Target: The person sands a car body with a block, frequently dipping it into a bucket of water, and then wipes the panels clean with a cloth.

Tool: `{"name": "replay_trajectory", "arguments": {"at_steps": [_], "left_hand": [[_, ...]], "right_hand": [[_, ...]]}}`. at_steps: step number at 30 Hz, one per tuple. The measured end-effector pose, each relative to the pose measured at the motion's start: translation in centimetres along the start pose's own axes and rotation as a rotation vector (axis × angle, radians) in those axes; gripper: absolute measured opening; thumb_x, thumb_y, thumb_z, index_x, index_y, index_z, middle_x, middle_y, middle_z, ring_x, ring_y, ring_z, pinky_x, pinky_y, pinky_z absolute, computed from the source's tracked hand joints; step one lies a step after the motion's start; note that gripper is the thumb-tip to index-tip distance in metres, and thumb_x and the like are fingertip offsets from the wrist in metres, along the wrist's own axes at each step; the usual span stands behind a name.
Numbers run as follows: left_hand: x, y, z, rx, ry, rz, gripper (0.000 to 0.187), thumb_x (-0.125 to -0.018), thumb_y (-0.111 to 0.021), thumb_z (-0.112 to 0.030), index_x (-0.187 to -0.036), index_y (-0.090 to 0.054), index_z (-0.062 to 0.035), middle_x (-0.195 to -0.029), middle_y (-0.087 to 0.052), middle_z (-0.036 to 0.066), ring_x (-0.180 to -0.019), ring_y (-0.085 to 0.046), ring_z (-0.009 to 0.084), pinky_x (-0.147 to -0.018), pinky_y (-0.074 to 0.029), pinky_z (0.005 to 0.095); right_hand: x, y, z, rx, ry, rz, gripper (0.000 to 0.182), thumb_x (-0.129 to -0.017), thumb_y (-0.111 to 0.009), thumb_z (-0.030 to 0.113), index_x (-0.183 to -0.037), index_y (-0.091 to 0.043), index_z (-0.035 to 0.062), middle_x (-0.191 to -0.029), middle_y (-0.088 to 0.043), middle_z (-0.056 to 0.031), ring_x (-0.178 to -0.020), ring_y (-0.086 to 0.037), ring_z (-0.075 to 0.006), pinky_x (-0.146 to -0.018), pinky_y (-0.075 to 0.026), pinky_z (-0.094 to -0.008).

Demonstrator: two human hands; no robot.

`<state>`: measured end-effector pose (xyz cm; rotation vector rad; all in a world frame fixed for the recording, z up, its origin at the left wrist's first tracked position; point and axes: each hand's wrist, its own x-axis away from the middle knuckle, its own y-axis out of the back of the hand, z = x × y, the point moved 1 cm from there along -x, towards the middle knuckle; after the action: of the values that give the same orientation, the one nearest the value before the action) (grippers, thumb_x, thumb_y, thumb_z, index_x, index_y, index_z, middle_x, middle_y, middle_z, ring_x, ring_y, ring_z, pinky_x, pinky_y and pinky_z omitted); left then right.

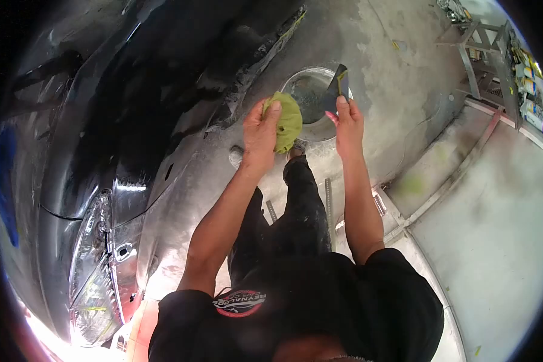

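Observation:
My left hand [262, 134] is closed around a crumpled yellow-green cloth [289, 123], its thumb pressed on top. In my right hand [349, 125], pinched between thumb and fingers, is a dark flat sheet that looks like sandpaper [332, 90], with a yellowish strip along one edge. Below both hands on the floor stands a round bucket [300, 72] with dark liquid in it. The sheet overlaps the bucket's right side from this view. Glossy black car bodywork [133, 120] fills the left, close to my left hand.
A metal rack [468, 63] with containers [534, 114] stands at the upper right. Pale panels with a frame [479, 142] run along the right. My shoes [236, 156] are on the stained concrete floor [398, 90], beside the car.

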<state>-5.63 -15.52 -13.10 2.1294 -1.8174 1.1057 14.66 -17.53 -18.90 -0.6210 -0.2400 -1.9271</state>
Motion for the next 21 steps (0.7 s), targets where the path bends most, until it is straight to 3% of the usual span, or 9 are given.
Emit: {"name": "replay_trajectory", "arguments": {"at_steps": [3,6,8,11,16,17,18,19,21], "left_hand": [[0.8,0.0,-0.1,-0.097,0.006,-0.008,0.024,-0.104,-0.064,-0.021,-0.120,-0.066,-0.0032,-0.103,-0.072,0.003,-0.088,-0.067,0.0104,-0.079,-0.057,0.0286],[1.9,-0.8,-1.5,-0.227,-0.076,0.001,0.025,-0.104,-0.062,-0.019,-0.123,-0.066,-0.0030,-0.105,-0.072,0.003,-0.091,-0.067,0.0089,-0.081,-0.057,0.0281],[2.3,0.2,-0.2,-0.536,-0.233,0.020,0.038,-0.102,-0.065,-0.031,-0.129,-0.064,-0.0035,-0.114,-0.072,0.015,-0.106,-0.068,0.0219,-0.094,-0.054,0.0385],[6.5,-0.5,-7.1,-0.871,-0.618,0.146,0.049,-0.097,-0.068,-0.033,-0.132,-0.062,0.0001,-0.134,-0.061,0.022,-0.125,-0.057,0.0396,-0.107,-0.045,0.0464],[15.3,4.3,-20.5,-1.337,-1.061,-0.121,0.047,-0.101,-0.061,-0.036,-0.126,-0.065,0.0036,-0.132,-0.064,0.022,-0.124,-0.058,0.0399,-0.111,-0.037,0.0583],[16.4,6.4,-22.2,-1.272,-1.142,-0.245,0.050,-0.104,-0.053,-0.040,-0.124,-0.067,0.0037,-0.128,-0.067,0.022,-0.123,-0.060,0.0394,-0.112,-0.038,0.0556],[17.7,8.2,-23.9,-1.302,-1.170,-0.405,0.050,-0.107,-0.045,-0.038,-0.126,-0.067,0.0035,-0.127,-0.068,0.022,-0.122,-0.062,0.0384,-0.113,-0.038,0.0535],[18.7,9.3,-25.6,-1.290,-1.182,-0.511,0.047,-0.108,-0.043,-0.033,-0.125,-0.067,0.0036,-0.128,-0.068,0.022,-0.123,-0.061,0.0375,-0.112,-0.039,0.0515],[19.1,11.6,-27.5,-1.286,-1.290,-0.628,0.051,-0.111,-0.039,-0.037,-0.127,-0.065,0.0040,-0.131,-0.067,0.021,-0.124,-0.060,0.0340,-0.109,-0.043,0.0460]], "right_hand": [[-1.8,2.4,-4.2,1.154,0.398,-0.219,0.060,-0.107,-0.052,0.050,-0.147,-0.052,0.0056,-0.140,-0.059,-0.0089,-0.124,-0.058,-0.0224,-0.104,-0.048,-0.0414],[4.8,-4.7,3.3,0.099,-0.276,0.164,0.088,-0.102,-0.051,0.061,-0.162,-0.024,0.0028,-0.159,-0.039,-0.0131,-0.143,-0.041,-0.0282,-0.115,-0.036,-0.0475],[7.2,-8.2,2.1,-0.495,-0.261,0.344,0.073,-0.109,-0.040,0.053,-0.162,-0.028,0.0046,-0.158,-0.043,-0.0132,-0.142,-0.043,-0.0265,-0.118,-0.034,-0.0412],[8.6,-11.9,5.4,-0.796,-0.266,0.513,0.057,-0.112,-0.041,0.040,-0.156,-0.040,0.0034,-0.151,-0.051,-0.0130,-0.136,-0.051,-0.0237,-0.114,-0.040,-0.0364],[13.6,-20.6,13.0,-0.207,0.290,0.594,0.041,-0.108,-0.053,0.019,-0.144,-0.055,-0.0008,-0.139,-0.062,-0.0142,-0.123,-0.060,-0.0208,-0.104,-0.049,-0.0341],[14.4,-22.9,13.9,-0.078,0.602,0.679,0.043,-0.106,-0.055,0.021,-0.143,-0.055,-0.0009,-0.140,-0.061,-0.0168,-0.124,-0.061,-0.0233,-0.105,-0.049,-0.0349],[16.0,-25.2,14.9,0.047,0.740,0.686,0.044,-0.104,-0.060,0.024,-0.141,-0.057,0.0005,-0.138,-0.061,-0.0197,-0.125,-0.062,-0.0297,-0.110,-0.045,-0.0417],[16.8,-27.9,15.1,0.277,1.086,0.678,0.055,-0.099,-0.065,0.032,-0.145,-0.054,0.0032,-0.144,-0.055,-0.0227,-0.135,-0.052,-0.0406,-0.116,-0.036,-0.0549],[19.7,-33.4,13.2,0.665,1.274,0.708,0.085,-0.088,-0.069,0.054,-0.154,-0.042,0.0069,-0.161,-0.034,-0.0218,-0.148,-0.026,-0.0517,-0.116,-0.023,-0.0688]]}}
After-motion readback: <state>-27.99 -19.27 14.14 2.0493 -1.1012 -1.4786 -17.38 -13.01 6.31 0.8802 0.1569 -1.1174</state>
